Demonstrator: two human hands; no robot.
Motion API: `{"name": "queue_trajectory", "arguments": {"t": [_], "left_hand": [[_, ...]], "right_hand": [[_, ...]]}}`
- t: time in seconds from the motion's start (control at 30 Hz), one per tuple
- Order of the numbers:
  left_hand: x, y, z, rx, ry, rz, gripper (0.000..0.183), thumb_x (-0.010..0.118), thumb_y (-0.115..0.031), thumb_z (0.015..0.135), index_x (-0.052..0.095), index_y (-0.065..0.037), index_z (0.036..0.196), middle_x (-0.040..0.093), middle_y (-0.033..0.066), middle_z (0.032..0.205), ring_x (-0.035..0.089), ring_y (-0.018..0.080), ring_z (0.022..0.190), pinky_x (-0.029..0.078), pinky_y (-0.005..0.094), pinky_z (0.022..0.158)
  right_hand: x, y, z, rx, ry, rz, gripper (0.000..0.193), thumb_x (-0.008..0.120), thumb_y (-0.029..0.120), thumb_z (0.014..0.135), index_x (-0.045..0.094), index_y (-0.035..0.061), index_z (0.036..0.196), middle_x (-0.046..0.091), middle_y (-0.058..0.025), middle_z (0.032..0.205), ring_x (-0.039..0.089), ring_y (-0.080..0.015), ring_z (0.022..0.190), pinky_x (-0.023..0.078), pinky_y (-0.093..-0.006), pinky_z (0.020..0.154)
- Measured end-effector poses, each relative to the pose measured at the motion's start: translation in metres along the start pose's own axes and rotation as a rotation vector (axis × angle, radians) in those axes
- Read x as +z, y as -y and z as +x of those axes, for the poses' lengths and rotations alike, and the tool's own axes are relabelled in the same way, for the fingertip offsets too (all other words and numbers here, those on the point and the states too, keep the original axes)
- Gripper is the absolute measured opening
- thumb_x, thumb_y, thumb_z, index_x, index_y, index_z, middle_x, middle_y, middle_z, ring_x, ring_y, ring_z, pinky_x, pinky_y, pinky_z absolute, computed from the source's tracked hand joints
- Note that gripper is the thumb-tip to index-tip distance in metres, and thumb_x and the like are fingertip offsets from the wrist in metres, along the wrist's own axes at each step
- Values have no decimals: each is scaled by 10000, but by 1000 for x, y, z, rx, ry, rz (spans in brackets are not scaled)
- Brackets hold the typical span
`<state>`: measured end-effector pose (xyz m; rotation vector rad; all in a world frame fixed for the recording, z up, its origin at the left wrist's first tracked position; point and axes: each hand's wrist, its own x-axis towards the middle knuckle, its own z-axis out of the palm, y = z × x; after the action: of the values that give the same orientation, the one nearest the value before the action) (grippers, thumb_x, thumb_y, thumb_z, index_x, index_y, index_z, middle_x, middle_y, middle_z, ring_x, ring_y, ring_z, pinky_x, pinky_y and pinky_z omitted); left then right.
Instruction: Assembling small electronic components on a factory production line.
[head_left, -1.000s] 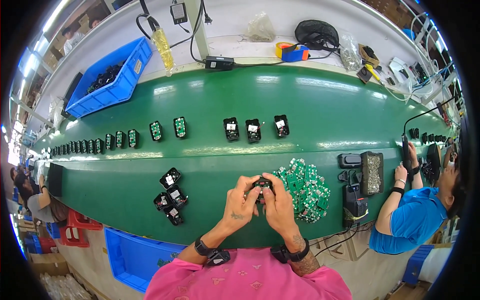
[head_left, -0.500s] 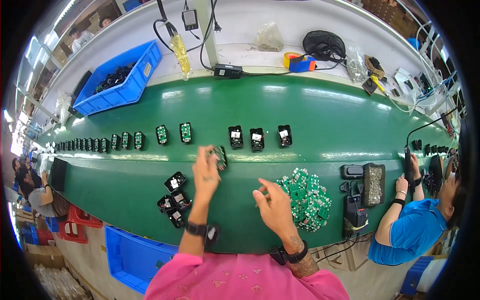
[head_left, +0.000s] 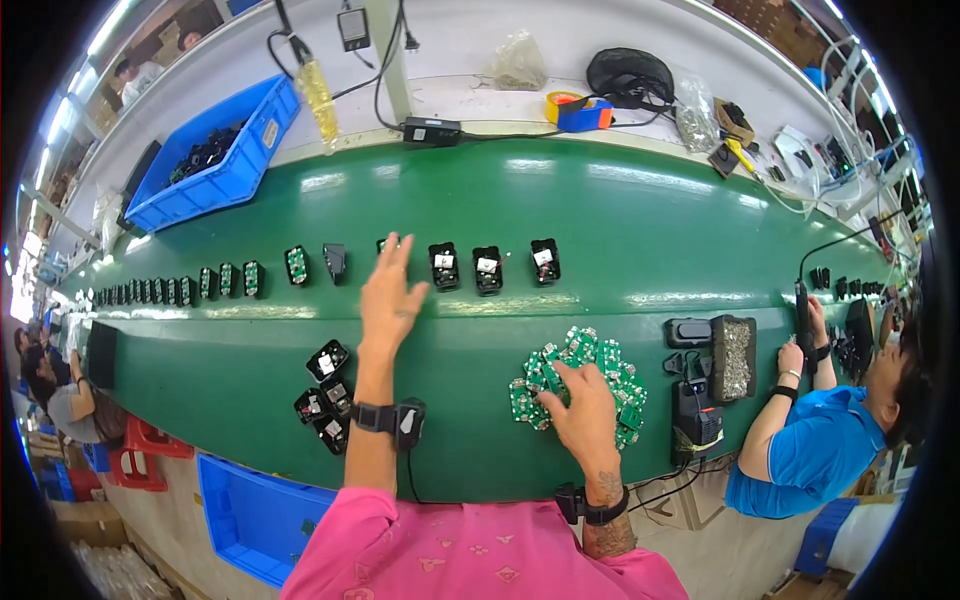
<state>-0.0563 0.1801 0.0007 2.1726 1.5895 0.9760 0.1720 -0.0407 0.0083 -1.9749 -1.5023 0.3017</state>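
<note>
My left hand (head_left: 392,297) has its fingers stretched out and apart. Its fingertips cover most of a small black housing (head_left: 384,246) standing in the row across the green bench. Just left of it a dark housing (head_left: 334,263) sits tilted, and beyond that one holds a green circuit board (head_left: 296,265). Several open black housings (head_left: 487,270) with white parts inside stand right of the hand. My right hand (head_left: 583,405) lies over the heap of green circuit boards (head_left: 622,392), thumb and forefinger apart at its left part.
Several black housings (head_left: 325,362) cluster by my left forearm. A blue crate (head_left: 215,165) sits back left, a blue bin (head_left: 230,520) below the bench. On the right are a tray of small metal parts (head_left: 734,358), a black device (head_left: 695,420) and a co-worker in blue (head_left: 815,450).
My left hand has let go of the housing with a board and moved up to the row. The nearest housing on the left now tilts. My right hand has moved onto the board heap.
</note>
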Motion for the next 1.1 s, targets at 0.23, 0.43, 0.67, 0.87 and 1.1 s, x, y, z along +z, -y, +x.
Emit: {"name": "queue_trajectory", "arguments": {"t": [0.23, 0.43, 0.67, 0.87, 1.1], "left_hand": [[41, -3, 8, -82, 243, -77, 818, 858, -210, 690, 480, -48, 1396, 601, 208, 1314, 579, 387, 1192, 483, 447, 961], [27, -7, -22, -175, 69, -560, 739, 813, -133, 737, 488, -56, 1396, 612, 155, 1180, 669, 284, 964, 542, 342, 770], [-6, -38, -80, -329, 480, -1488, 755, 752, -45, 772, 434, -77, 1456, 522, 66, 1175, 620, 183, 943, 499, 264, 679], [7, -50, -111, -544, 696, -1513, 461, 641, -237, 961, 540, -11, 1350, 496, 76, 1190, 576, 143, 886, 464, 246, 651], [4, -66, -124, -215, 784, -1078, 456, 480, -347, 1045, 610, 2, 1308, 443, 54, 1272, 526, 83, 779, 421, 232, 585]], "right_hand": [[12, 9, 2, -116, 115, -110, 339, 747, 114, 799, 705, 45, 1128, 554, -129, 874, 581, -322, 858, 485, -420, 720], [4, -3, -4, -88, -103, 106, 199, 647, 37, 888, 671, -17, 1078, 651, -120, 820, 634, -276, 717, 507, -347, 668], [-9, 16, 4, 315, 44, 1008, 240, 613, -12, 923, 584, -43, 1159, 651, -60, 824, 647, -125, 724, 524, -241, 669], [-13, 24, 1, 347, 68, 1130, 218, 601, -31, 917, 562, -38, 1131, 655, -71, 860, 654, -122, 762, 539, -241, 679], [-6, 24, -9, 166, -87, 831, 160, 644, -59, 859, 591, -19, 1005, 693, -117, 967, 671, -143, 802, 550, -263, 700]]}}
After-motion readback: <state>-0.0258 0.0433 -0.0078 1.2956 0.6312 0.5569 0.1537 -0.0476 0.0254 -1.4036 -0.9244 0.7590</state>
